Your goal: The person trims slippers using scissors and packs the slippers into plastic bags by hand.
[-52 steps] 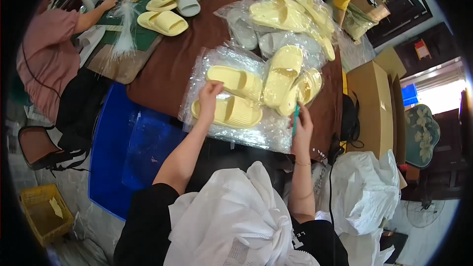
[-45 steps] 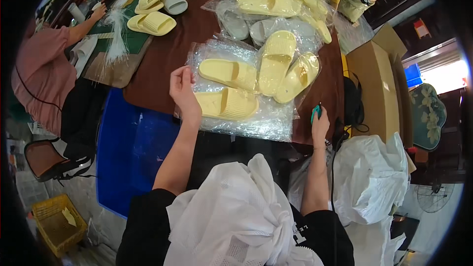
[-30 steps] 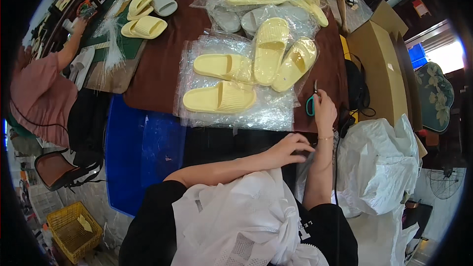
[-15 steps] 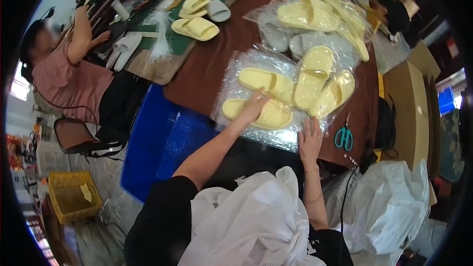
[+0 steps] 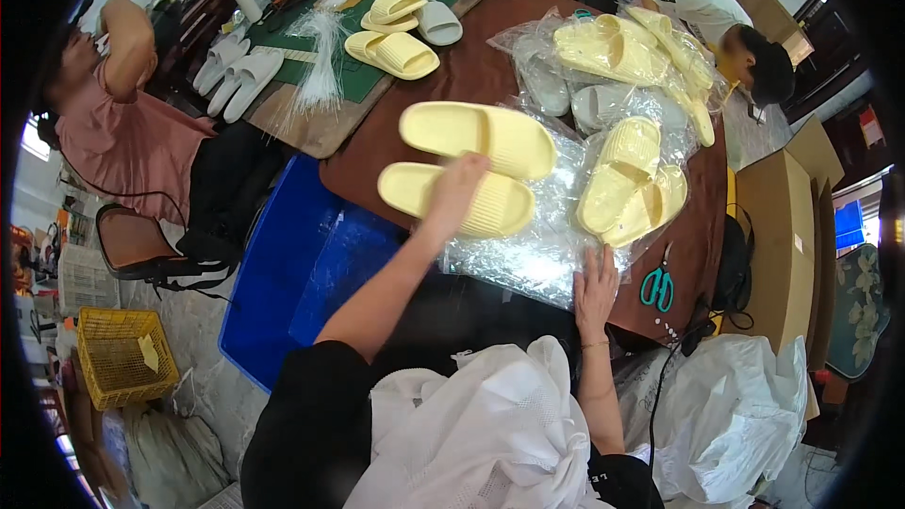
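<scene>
My left hand (image 5: 456, 193) is closed on a pair of pale yellow slippers; the fingers pass between the near slipper (image 5: 498, 207) and the far slipper (image 5: 521, 143), so their tips are hidden. Both appear raised over a stack of clear plastic bags (image 5: 528, 266), their ribbed straps toward the right. At the bags' right edge my right hand (image 5: 596, 290) lies flat with fingers stretched out, fingertips close to a bagged yellow pair (image 5: 613, 196). Scissors with teal handles (image 5: 657, 290) rest on the brown tabletop (image 5: 693, 259) to the right of that hand.
More bagged slippers, yellow (image 5: 613, 49) and grey (image 5: 603, 106), are heaped at the far right. Loose yellow slippers (image 5: 401, 55) stand farther left, near a green mat (image 5: 353, 80). A blue bin (image 5: 283, 269) adjoins the table's left edge. Two people sit nearby; cardboard boxes (image 5: 778, 226) stand right.
My left hand has lifted the yellow pair off the plastic and carried it left and toward me. My right hand stays at the bags' edge. The view has shifted slightly.
</scene>
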### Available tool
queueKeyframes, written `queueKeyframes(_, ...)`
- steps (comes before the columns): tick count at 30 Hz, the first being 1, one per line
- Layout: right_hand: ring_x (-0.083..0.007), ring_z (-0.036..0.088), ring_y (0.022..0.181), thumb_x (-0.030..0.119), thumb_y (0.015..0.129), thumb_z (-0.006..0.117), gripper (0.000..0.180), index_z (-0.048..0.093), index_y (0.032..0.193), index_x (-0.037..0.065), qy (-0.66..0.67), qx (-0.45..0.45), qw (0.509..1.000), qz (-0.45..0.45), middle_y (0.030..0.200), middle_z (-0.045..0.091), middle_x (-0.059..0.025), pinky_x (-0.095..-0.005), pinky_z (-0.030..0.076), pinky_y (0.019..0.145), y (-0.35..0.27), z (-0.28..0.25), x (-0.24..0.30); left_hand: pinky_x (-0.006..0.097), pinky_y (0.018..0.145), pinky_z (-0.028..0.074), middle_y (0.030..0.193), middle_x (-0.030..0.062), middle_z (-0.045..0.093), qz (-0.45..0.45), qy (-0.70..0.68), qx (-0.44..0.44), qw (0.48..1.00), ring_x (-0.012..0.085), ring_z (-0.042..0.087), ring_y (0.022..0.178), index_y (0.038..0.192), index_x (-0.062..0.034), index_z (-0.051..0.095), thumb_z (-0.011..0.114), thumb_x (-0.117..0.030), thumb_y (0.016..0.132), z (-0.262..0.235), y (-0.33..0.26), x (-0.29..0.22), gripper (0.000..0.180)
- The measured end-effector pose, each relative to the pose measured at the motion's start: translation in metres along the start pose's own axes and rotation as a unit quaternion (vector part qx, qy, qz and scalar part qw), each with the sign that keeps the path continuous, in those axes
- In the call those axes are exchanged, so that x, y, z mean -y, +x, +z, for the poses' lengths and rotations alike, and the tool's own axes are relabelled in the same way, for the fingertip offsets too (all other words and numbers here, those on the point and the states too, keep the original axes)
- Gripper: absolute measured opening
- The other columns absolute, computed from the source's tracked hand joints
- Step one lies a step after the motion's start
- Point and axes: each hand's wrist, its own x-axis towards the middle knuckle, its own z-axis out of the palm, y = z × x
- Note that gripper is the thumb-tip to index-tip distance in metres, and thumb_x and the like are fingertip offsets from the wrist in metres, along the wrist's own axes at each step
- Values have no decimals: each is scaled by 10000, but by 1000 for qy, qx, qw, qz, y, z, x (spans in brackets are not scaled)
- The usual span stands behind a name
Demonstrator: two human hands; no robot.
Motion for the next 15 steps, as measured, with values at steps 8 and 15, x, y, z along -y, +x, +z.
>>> queueKeyframes(8,-376,357,1352,242,939,555,503,465,1423,140,-4,15,1000,6,1521,333,-176,-490,256,1136,2,-1,2,283,725,480,825,92,679,1,40,-117,992,142,599,756,1012,-8,687,630,-355,939,-151,92,49,359)
queueKeyframes(15,-370,342,1365,204,935,540,482,487,1403,105,3,21,1000,16,1519,341,-177,-470,262,1129,7,0,12,318,701,488,801,113,681,-55,173,-86,980,176,637,754,948,-37,692,694,-343,881,-228,143,77,313)
